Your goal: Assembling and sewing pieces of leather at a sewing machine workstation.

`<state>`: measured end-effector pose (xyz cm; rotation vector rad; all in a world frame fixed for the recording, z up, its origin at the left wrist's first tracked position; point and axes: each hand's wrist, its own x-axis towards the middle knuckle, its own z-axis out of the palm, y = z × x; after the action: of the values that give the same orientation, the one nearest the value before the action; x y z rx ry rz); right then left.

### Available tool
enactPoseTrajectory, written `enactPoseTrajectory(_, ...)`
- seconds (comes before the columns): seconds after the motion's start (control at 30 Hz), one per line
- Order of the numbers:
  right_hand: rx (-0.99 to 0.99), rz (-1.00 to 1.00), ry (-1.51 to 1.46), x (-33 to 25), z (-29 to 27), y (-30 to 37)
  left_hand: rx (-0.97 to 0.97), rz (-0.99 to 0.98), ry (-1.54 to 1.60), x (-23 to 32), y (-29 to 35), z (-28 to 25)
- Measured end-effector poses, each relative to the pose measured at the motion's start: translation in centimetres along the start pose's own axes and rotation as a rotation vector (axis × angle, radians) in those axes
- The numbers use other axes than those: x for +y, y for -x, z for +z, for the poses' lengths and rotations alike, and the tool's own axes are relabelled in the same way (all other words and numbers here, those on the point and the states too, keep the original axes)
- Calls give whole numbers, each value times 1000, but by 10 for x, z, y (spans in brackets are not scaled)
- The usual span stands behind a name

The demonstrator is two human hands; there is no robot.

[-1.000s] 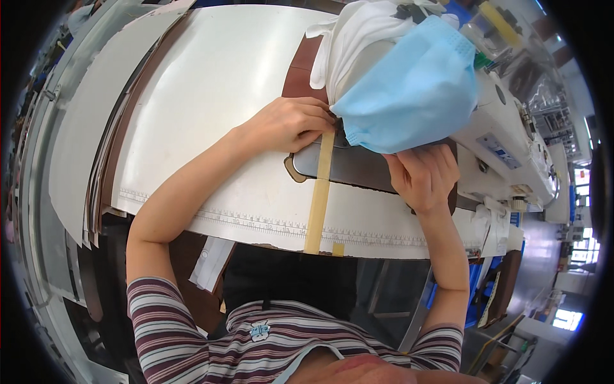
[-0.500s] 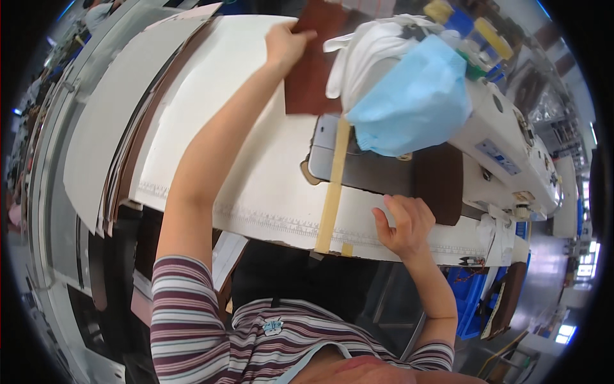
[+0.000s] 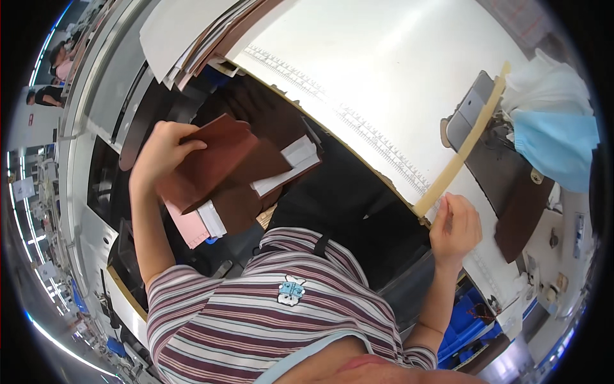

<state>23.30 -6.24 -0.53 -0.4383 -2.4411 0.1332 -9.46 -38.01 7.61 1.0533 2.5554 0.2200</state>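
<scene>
My left hand (image 3: 167,150) grips the edge of a reddish-brown leather-like panel (image 3: 220,157) between thumb and fingers. The panel is bent and hangs over a pile of dark brown pieces (image 3: 240,208), low at the left of my lap. White strips (image 3: 294,163) show among those pieces. By the front edge of the white sewing machine table (image 3: 384,83), my right hand (image 3: 455,227) is loosely curled, with nothing visible in it. Its fingertips are close to the end of a yellow tape strip (image 3: 460,157) stuck across the table.
A sewing machine (image 3: 566,240) stands at the right, with a light blue face mask (image 3: 556,147) and white cloth (image 3: 550,86) hung on it. Stacked sheets (image 3: 185,35) overhang the table's far left. Blue bins (image 3: 470,320) sit below at the right.
My left hand has brought the reddish-brown panel from the far side of the table to the pile at the lower left. My view has turned left. My right hand stays near the table edge.
</scene>
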Motion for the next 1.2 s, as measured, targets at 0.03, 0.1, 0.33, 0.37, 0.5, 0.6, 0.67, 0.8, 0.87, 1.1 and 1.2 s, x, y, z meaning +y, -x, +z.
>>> enactPoseTrajectory(0.03, 1, -7, -11, -2, 1, -2, 84, 47, -170, -27, 4, 20)
enactPoseTrajectory(0.1, -17, -16, 70, -3, 1, -1, 150, 27, -305, -48, 4, 42)
enactPoseTrajectory(0.33, -20, -8, 128, -5, -1, 4, 535, -179, -516, -52, -58, 172)
enactPoseTrajectory(0.37, -15, -2, 138, -5, 1, 5, 510, -112, -493, -59, -70, 212)
enactPoseTrajectory(0.5, -30, 0, 146, -7, 4, 2, 390, -48, -350, -105, -109, 379)
enactPoseTrajectory(0.6, -45, 15, 165, -7, 4, 0, 410, -119, -344, -73, -111, 384)
enactPoseTrajectory(0.67, -53, 13, 160, -5, 5, -1, 390, -30, -306, -76, -109, 388)
enactPoseTrajectory(0.8, -53, 2, 155, -8, 6, -7, 380, -1, -133, -72, -110, 375)
enactPoseTrajectory(0.87, -49, -2, 141, -8, 5, -5, 424, 23, -40, -60, -102, 361)
enactPoseTrajectory(1.1, -38, -4, 142, -8, 2, 1, 1402, 249, 94, -5, -70, 49)
enactPoseTrajectory(1.2, -43, 15, 109, -8, -1, 3, 1276, -264, 369, -104, -103, -30)
